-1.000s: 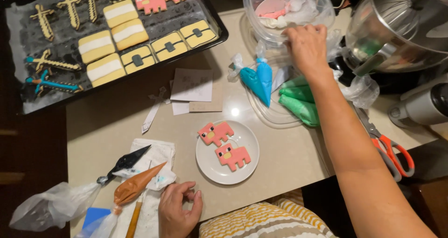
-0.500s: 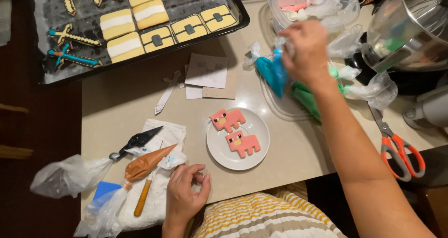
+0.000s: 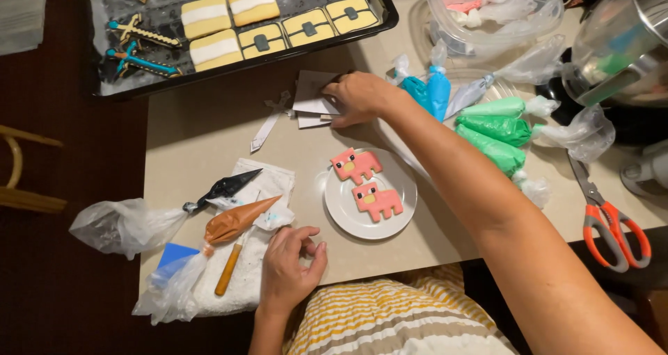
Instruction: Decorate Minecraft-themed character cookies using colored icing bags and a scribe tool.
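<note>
Beige laminate desk (image 3: 209,132) — cookie icing work, seemingly well along.

Black rectangular baking tray (image 3: 379,18), far-left corner of the desk: holds finished iced cookies — yellow-and-white squares, yellow chest-shaped ones, teal and gold sword shapes. All look fully decorated.

Clear plastic tub (image 3: 501,21), far edge toward the right: crumpled used piping bags inside, one with pink icing.

Small round white plate (image 3: 334,209), near the front edge at centre: two pink pig-shaped cookies (image 3: 367,184), flooded pink with faces on. Judged the current batch; whether more detail is due I cannot tell.

Loose on the desk: green and blue piping bags (image 3: 487,122) toward the right, black and brown piping bags (image 3: 229,202) on a white paper towel at the front-left, orange-handled scissors (image 3: 612,226) at the right edge.

Right hand (image 3: 358,98) reaches across, fingers pressed down on a small stack of white paper pieces (image 3: 309,98) just below the tray — touching, not lifted. Left hand (image 3: 292,261) rests at the front edge, fingers loosely curled, holding nothing visible.
</note>
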